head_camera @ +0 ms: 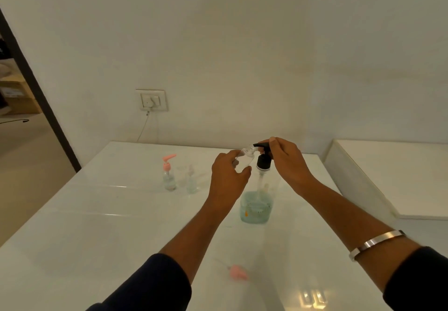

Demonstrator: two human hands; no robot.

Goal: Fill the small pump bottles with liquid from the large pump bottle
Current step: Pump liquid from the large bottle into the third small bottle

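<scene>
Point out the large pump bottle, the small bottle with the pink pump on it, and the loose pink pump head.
large pump bottle [256, 207]: head view, liquid-filled lower body.
small bottle with pink pump [169, 181]: head view, clear body.
loose pink pump head [238, 272]: head view, pink top.

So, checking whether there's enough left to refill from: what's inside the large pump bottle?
Pale blue-green liquid fills the lower part of the large pump bottle, with the pump's tube running down into it. Nothing covers it.
</scene>
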